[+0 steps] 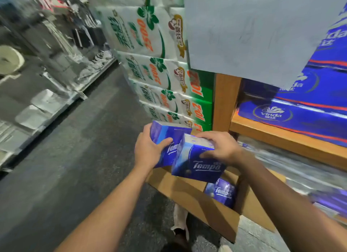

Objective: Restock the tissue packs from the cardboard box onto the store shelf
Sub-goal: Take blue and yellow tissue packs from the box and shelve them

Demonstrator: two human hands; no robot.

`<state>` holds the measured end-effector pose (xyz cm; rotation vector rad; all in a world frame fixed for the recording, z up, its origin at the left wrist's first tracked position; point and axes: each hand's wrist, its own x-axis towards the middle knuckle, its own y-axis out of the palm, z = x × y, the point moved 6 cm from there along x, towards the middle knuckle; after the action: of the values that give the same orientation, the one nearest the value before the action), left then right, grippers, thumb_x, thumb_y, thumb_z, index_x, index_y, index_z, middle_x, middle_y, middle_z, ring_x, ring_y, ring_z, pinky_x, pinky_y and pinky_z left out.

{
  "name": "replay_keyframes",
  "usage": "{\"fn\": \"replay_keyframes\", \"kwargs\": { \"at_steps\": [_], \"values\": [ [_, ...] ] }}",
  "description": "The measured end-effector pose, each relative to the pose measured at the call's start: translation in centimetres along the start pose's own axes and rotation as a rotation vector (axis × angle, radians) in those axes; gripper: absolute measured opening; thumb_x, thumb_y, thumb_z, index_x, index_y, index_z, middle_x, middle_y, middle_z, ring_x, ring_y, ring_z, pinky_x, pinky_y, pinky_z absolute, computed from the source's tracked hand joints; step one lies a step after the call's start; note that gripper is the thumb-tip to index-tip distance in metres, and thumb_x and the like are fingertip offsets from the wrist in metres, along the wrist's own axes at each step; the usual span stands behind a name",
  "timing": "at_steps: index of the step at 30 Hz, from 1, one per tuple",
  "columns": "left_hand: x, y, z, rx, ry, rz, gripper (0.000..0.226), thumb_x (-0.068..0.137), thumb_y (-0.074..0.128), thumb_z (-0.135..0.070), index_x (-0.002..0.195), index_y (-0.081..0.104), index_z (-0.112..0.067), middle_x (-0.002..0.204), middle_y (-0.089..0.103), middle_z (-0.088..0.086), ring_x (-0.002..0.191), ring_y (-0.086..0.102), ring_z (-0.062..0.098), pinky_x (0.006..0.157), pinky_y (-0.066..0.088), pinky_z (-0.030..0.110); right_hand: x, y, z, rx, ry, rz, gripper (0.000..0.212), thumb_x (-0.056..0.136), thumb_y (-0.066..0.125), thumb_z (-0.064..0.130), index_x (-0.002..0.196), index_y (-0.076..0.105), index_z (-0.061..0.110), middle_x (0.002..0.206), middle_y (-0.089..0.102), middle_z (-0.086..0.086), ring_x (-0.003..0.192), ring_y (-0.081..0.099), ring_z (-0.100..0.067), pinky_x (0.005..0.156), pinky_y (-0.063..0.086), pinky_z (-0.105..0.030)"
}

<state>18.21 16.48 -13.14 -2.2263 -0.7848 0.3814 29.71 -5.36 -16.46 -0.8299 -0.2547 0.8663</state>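
Observation:
My left hand [149,148] grips a blue Tempo tissue pack [167,133] from its left side. My right hand [219,146] clasps a second blue Tempo pack [197,167] from above, tilted and overlapping the first. Both packs hover over an open cardboard box [189,195] on the floor. One more Tempo pack [222,193] lies inside the box. The wooden store shelf [281,137] stands to the right, with blue Vinda packs [300,111] on its upper board and blurred plastic-wrapped packs [293,163] below.
A tall stack of white and green tissue bundles [150,54] rises behind the box. A pale blue sheet [253,32] hangs at the top right. A grey aisle floor [84,139] runs left, bordered by a low display of goods [47,101]. My shoe [180,225] is beside the box.

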Motion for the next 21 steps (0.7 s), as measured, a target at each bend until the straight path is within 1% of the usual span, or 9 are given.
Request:
{"fn": "replay_keyframes", "kwargs": {
  "at_steps": [2,5,9,11,15,18,19,20,21],
  "values": [
    [-3.1,-3.0,-0.2,-0.007,-0.008,-0.070,0.069,0.070,0.084,-0.044,0.128,0.050,-0.028,0.116,0.063,0.001,0.103,0.060,0.021,0.090,0.049,0.037,-0.6,-0.3,3.1,0.067,-0.104,0.009,0.071,0.063,0.070,0.063,0.128,0.061,0.035,0.127,0.065,0.014,0.112,0.061,-0.011,0.098,0.047,-0.039],
    [-8.1,-8.3,0.3,-0.040,-0.050,-0.196,0.068,0.072,0.085,-0.036,0.130,0.051,-0.025,0.116,0.062,-0.004,0.101,0.058,0.014,0.086,0.044,0.029,-1.5,0.5,8.8,0.073,-0.269,0.070,0.075,0.061,0.065,0.068,0.130,0.060,0.038,0.127,0.065,0.015,0.113,0.060,-0.009,0.099,0.046,-0.041],
    [-16.2,-17.3,2.9,-0.120,-0.148,-0.413,0.063,0.074,0.084,-0.034,0.126,0.049,-0.032,0.117,0.058,-0.012,0.107,0.058,0.010,0.094,0.044,0.027,-3.2,3.1,19.0,0.112,-0.510,0.190,0.062,0.067,0.075,0.051,0.126,0.064,0.034,0.121,0.064,0.021,0.111,0.058,-0.004,0.100,0.045,-0.036],
    [-21.3,-22.1,4.4,-0.132,-0.206,-0.530,0.057,0.078,0.081,-0.034,0.126,0.049,-0.031,0.118,0.059,-0.011,0.108,0.060,0.012,0.093,0.044,0.027,-4.8,4.8,25.0,0.118,-0.631,0.253,0.060,0.069,0.076,0.048,0.126,0.065,0.031,0.118,0.064,0.020,0.108,0.059,-0.001,0.098,0.045,-0.033],
    [-34.8,-31.6,6.7,-0.080,-0.281,-0.816,0.031,0.089,0.071,-0.030,0.114,0.051,-0.028,0.104,0.057,-0.013,0.095,0.055,0.009,0.075,0.034,0.019,-9.8,10.5,37.6,0.123,-0.885,0.373,0.061,0.067,0.077,0.047,0.125,0.066,0.031,0.119,0.067,0.016,0.106,0.061,-0.002,0.098,0.045,-0.027],
    [-46.2,-37.6,7.7,-0.007,-0.338,-1.009,0.042,0.091,0.069,-0.028,0.129,0.055,-0.017,0.107,0.052,-0.017,0.100,0.048,0.000,0.078,0.031,0.013,-16.5,15.4,46.9,0.168,-1.072,0.449,0.058,0.071,0.086,0.034,0.126,0.066,0.031,0.116,0.062,0.020,0.103,0.054,0.007,0.091,0.033,-0.003],
    [-50.8,-39.6,8.0,0.013,-0.359,-1.083,0.046,0.091,0.070,-0.029,0.131,0.054,-0.015,0.111,0.052,-0.017,0.101,0.047,-0.005,0.082,0.032,0.011,-19.7,17.3,50.2,0.191,-1.146,0.479,0.057,0.072,0.087,0.028,0.125,0.066,0.028,0.116,0.063,0.018,0.102,0.052,0.007,0.089,0.031,0.000],
    [-55.8,-41.4,8.4,0.046,-0.378,-1.155,0.048,0.089,0.071,-0.034,0.130,0.055,-0.016,0.113,0.055,-0.016,0.101,0.049,-0.005,0.085,0.036,0.014,-23.5,19.4,53.6,0.218,-1.219,0.519,0.056,0.072,0.087,0.026,0.125,0.067,0.026,0.116,0.064,0.015,0.103,0.054,0.005,0.091,0.033,-0.003],
    [-61.0,-42.9,8.7,0.089,-0.397,-1.218,0.049,0.085,0.070,-0.042,0.126,0.056,-0.019,0.113,0.059,-0.013,0.100,0.053,-0.002,0.088,0.040,0.019,-27.5,21.4,56.6,0.247,-1.284,0.564,0.056,0.072,0.086,0.029,0.125,0.068,0.024,0.117,0.065,0.012,0.105,0.056,0.002,0.094,0.038,-0.010]
  ]
}}
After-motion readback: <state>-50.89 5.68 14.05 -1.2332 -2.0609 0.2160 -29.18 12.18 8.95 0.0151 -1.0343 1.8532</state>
